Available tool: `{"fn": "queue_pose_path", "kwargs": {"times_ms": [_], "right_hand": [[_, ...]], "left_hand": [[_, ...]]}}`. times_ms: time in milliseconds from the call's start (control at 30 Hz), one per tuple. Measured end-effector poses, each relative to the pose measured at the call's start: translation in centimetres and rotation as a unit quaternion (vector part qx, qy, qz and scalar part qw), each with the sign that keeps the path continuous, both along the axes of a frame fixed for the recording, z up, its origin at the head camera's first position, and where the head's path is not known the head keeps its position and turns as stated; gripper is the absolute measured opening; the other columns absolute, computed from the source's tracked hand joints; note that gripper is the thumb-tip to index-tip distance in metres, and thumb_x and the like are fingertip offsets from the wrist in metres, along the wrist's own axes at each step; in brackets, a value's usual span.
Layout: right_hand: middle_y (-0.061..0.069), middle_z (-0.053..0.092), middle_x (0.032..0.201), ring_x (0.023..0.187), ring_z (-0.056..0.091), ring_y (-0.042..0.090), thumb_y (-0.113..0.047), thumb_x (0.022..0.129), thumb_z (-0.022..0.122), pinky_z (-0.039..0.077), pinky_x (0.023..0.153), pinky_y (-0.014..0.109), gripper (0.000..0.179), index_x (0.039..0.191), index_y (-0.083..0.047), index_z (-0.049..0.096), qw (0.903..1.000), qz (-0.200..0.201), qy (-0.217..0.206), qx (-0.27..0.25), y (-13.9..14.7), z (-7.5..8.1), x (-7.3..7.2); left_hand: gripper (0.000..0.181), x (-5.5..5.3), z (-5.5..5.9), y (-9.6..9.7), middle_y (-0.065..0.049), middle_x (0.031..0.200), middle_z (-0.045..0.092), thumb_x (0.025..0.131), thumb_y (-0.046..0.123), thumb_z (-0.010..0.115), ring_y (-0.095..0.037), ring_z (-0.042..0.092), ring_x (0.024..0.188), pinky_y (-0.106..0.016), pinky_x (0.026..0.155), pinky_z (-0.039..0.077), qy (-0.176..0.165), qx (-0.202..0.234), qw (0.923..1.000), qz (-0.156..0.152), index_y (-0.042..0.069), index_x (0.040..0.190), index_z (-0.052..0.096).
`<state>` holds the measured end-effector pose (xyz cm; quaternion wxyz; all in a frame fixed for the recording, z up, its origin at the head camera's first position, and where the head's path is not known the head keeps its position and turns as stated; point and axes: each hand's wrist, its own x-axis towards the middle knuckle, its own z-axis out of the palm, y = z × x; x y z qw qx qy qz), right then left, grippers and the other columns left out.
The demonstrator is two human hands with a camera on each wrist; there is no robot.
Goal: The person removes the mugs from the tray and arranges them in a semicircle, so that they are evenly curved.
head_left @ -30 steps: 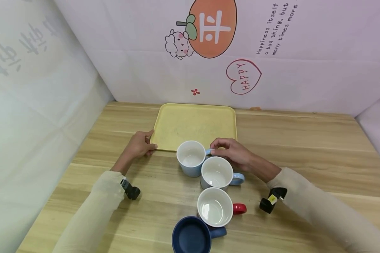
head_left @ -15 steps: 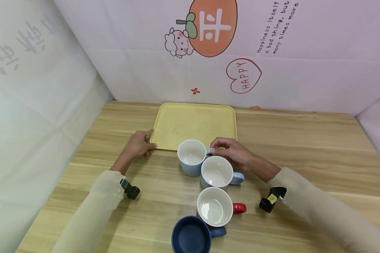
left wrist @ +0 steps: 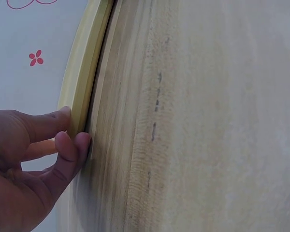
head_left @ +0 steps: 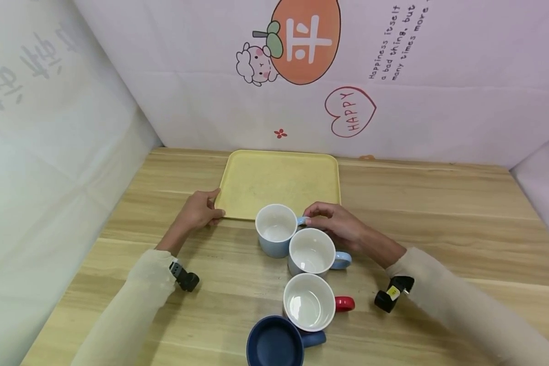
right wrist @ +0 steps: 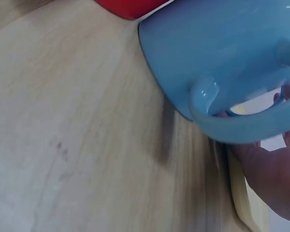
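The left hand [head_left: 197, 209] pinches the near left corner of a yellow rectangular tray [head_left: 279, 180], its fingertips on the rim [left wrist: 79, 104] in the left wrist view. A light blue mug with a white inside [head_left: 274, 247] stands upright right by the tray's near edge. At that mug's handle, the right hand [head_left: 339, 222] pinches with thumb and fingers. Close behind it, nearer the person, stands a second light blue mug [head_left: 302, 265], whose handle covers part of the right hand in the right wrist view.
A red-handled mug with a white inside [head_left: 308, 302] and a dark blue mug [head_left: 274, 341] continue the row toward the person. All handles point right. The wooden table [head_left: 439, 229] meets a printed white cloth [head_left: 201, 101] behind the tray.
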<state>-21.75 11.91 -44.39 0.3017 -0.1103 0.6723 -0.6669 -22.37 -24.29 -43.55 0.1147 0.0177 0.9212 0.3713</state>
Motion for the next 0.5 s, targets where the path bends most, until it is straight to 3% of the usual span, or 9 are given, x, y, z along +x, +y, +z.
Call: {"fn": "queue_pose_path", "kwargs": {"times_ms": [133, 267, 400, 500], "right_hand": [[0.009, 0.058, 0.11, 0.091, 0.057, 0.019, -0.01, 0.099, 0.062, 0.053, 0.076, 0.032, 0.028, 0.123, 0.003, 0.059, 0.9997, -0.001, -0.009, -0.021, 0.6, -0.3, -0.1], [0.016, 0.048, 0.123, 0.099, 0.062, 0.021, -0.014, 0.104, 0.053, 0.053, 0.084, 0.036, 0.04, 0.134, 0.011, 0.044, 0.9991, 0.004, -0.009, -0.041, 1.8, -0.4, 0.1], [0.029, 0.041, 0.126, 0.108, 0.065, 0.034, -0.017, 0.108, 0.047, 0.051, 0.092, 0.047, 0.038, 0.132, 0.012, 0.042, 0.9983, -0.01, 0.029, -0.05, 3.5, 0.3, 0.6], [0.031, 0.042, 0.124, 0.11, 0.063, 0.038, -0.019, 0.108, 0.046, 0.048, 0.094, 0.052, 0.037, 0.129, 0.011, 0.045, 0.9966, -0.017, 0.062, -0.052, 4.4, 0.8, 0.8]], "left_hand": [[0.07, 0.1, -0.2, -0.1, -0.009, 0.064, 0.063, 0.093, 0.008, 0.071, -0.017, 0.06, 0.052, -0.027, 0.05, 0.047, 0.005, -0.001, 1.0, -0.001, -0.004, 0.152, 0.034], [0.064, 0.3, -0.3, 0.0, -0.008, 0.064, 0.063, 0.095, 0.013, 0.069, -0.015, 0.056, 0.051, -0.028, 0.05, 0.045, 0.016, -0.015, 0.9997, -0.011, -0.005, 0.15, 0.04], [0.059, 0.5, -0.2, 0.3, -0.008, 0.07, 0.065, 0.097, 0.017, 0.067, -0.015, 0.054, 0.054, -0.028, 0.049, 0.041, 0.018, -0.022, 0.9994, -0.02, -0.006, 0.147, 0.045], [0.057, 0.9, 0.2, 0.2, -0.009, 0.079, 0.069, 0.098, 0.018, 0.066, -0.018, 0.059, 0.059, -0.03, 0.051, 0.043, 0.017, -0.033, 0.9992, -0.014, -0.006, 0.146, 0.046]]}}
